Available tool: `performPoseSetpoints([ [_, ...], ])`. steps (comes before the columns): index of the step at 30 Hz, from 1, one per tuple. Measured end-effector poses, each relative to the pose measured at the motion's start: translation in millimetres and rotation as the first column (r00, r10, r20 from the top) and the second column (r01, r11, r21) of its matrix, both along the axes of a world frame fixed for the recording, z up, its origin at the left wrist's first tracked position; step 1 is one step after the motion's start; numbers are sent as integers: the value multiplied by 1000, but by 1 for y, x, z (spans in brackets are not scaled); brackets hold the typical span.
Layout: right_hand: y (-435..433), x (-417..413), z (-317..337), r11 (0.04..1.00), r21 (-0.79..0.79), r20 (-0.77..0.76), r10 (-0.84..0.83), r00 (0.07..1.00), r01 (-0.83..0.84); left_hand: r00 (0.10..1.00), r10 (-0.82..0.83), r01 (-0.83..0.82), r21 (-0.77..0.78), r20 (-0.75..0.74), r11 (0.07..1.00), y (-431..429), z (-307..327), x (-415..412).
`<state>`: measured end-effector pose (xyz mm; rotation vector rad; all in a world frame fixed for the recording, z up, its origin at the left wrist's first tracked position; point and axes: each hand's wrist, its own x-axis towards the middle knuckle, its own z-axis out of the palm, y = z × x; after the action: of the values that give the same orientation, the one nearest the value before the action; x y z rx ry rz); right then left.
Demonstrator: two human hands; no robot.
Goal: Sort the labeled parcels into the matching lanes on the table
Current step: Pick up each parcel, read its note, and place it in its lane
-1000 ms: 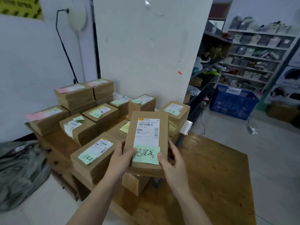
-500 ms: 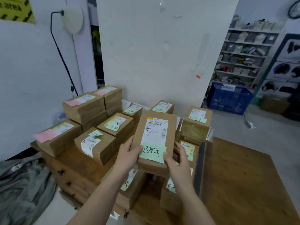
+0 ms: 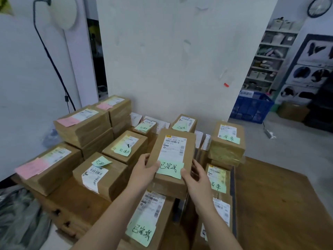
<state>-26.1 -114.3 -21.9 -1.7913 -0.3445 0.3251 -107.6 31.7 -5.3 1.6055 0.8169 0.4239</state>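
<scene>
the broad brown wooden table [image 3: 273, 204] fills the lower view. its right part is bare wood, and its left and middle are crowded with rows of brown cardboard boxes. at far left sit the pink-noted parcels [image 3: 82, 123], stacked two high. beside them is a row of green-noted parcels [image 3: 126, 147], and on the right is a taller taped stack [image 3: 227, 141] whose green note carries different writing.

the task's thing, a flat brown cardboard parcel with a white shipping label [image 3: 173, 150], is held above the table's near middle, tilted toward the camera. just below and nearer lies a flat box with a matching handwritten green note [image 3: 144, 221]. just to its right is a box with a yellow-green note in other characters [image 3: 217, 179].

the left hand [image 3: 144, 171] grips the held parcel's lower left edge. the right hand [image 3: 195, 179] grips the lower right edge, thumb beside the small green sticky note [image 3: 170, 168]. the hands are apart, one on each side, both clamped on the parcel.

the main risk, as i judge it, is a wrong lane. the two near rows lie just beside each other and both carry greenish notes, so mostly the handwriting tells them apart. set down off-centre, the parcel could bridge the gap between the rows or tip into it. a thumb dragged across the sticky note could peel it loose and leave the parcel unmarked.
</scene>
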Motion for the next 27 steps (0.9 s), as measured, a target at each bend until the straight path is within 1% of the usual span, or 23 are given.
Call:
performPoseSetpoints([
  [4, 14, 16, -9, 1000, -23, -34, -16, 999, 15, 999, -23, 23, 8, -26, 1000, 15, -10, 17],
  [10, 32, 24, -14, 994, -97, -54, -47, 997, 42, 994, -74, 75, 4, -77, 997, 36, -22, 35],
  [13, 43, 27, -15, 993, -102, -64, -71, 995, 65, 990, -112, 114, 22, -91, 993, 49, -26, 43],
  [17, 58, 25, -16, 980, -121, -57, -167, 984, 159, 976, -176, 182, 37, -126, 983, 64, -29, 50],
  [22, 74, 24, -22, 951, -170, -26, -265, 964, 257, 954, -279, 285, 43, -109, 958, 79, -35, 54],
  [27, 83, 19, -30, 928, -187, -55, -337, 940, 322, 926, -353, 366, 90, -131, 926, 88, -41, 52],
])
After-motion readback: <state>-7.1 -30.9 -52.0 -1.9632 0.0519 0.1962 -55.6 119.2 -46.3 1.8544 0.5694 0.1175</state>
